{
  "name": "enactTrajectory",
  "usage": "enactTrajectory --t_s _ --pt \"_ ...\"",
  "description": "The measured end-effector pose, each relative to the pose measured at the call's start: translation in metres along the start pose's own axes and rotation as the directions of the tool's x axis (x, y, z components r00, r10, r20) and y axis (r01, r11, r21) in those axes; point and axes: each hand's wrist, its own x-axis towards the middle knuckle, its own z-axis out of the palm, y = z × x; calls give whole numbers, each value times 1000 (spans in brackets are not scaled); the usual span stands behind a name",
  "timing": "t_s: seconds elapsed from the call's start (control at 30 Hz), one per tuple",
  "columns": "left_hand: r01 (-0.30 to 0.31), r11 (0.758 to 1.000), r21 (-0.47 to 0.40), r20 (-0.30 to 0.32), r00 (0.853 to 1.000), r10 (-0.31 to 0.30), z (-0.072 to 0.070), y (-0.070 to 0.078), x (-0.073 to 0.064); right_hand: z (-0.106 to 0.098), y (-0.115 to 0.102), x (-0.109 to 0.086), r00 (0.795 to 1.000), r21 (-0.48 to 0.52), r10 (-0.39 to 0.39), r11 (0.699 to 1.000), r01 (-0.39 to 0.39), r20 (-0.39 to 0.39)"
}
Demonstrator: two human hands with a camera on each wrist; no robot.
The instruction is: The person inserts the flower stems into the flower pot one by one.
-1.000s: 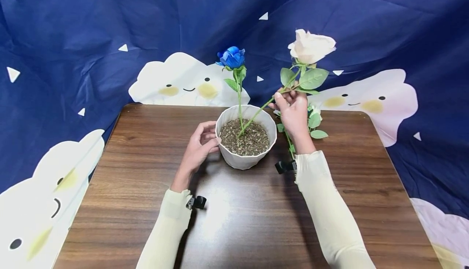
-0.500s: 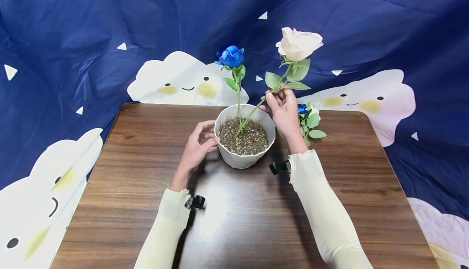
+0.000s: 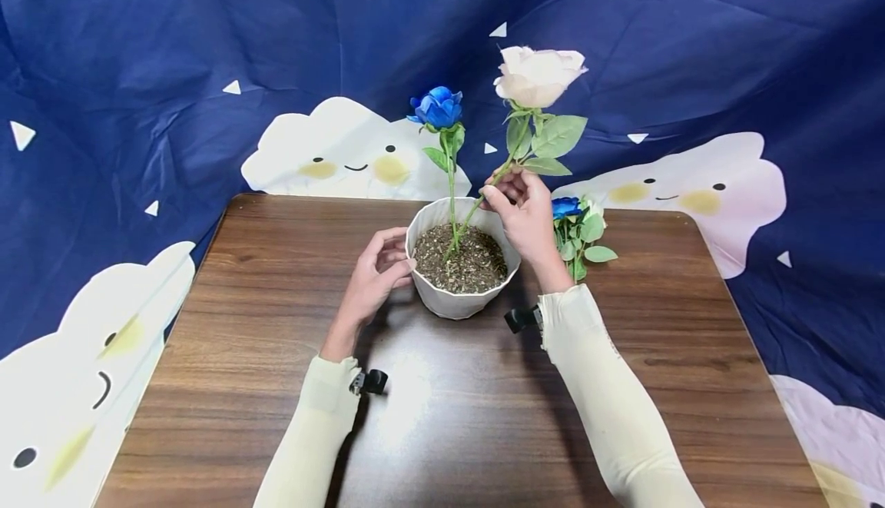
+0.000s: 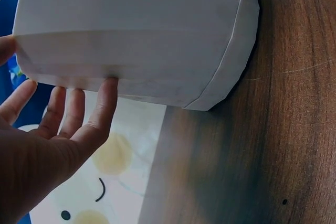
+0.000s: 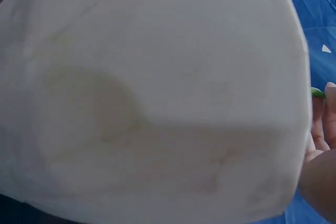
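Observation:
In the head view a white flowerpot (image 3: 452,304) filled with soil (image 3: 477,266) stands on the table. A blue rose (image 3: 437,107) rises upright from the soil. My right hand (image 3: 527,220) pinches the stem of a pale, nearly white rose (image 3: 539,81) below its leaves; this stem slants to the right, its lower end at the soil. My left hand (image 3: 373,277) touches the pot's left side, and the left wrist view shows the spread fingertips on the outer wall (image 4: 131,51). The pot wall fills most of the right wrist view, hiding part of the right hand (image 5: 323,156).
Beyond my right wrist, more flowers lie on the brown wooden table (image 3: 276,339), among them a blue rose (image 3: 567,207) with green leaves (image 3: 588,239). A dark blue curtain (image 3: 207,16) with white clouds hangs behind the table's far edge.
My right hand has moved left with the pale rose, bringing its bloom closer to the blue one and its stem more upright. The lying blue rose has come into sight. The left hand has stayed put.

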Motion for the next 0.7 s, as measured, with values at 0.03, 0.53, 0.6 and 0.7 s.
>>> enactTrajectory --t_s 0.03,0.53,0.6,0.7 --pt "0 1000 0 -1 1000 0 0 0 0 1 0 0 1000 4 5 1000 -5 3" --pt "10 1000 11 -5 1000 -10 2 2 -1 9 8 -6 1000 -26 -22 999 22 4" --pt "10 1000 11 -5 1000 -10 2 2 -1 12 11 -7 1000 -43 -29 999 29 3" --pt "6 1000 9 -6 1000 -6 2 2 -2 16 13 -7 999 -64 -39 997 40 14"
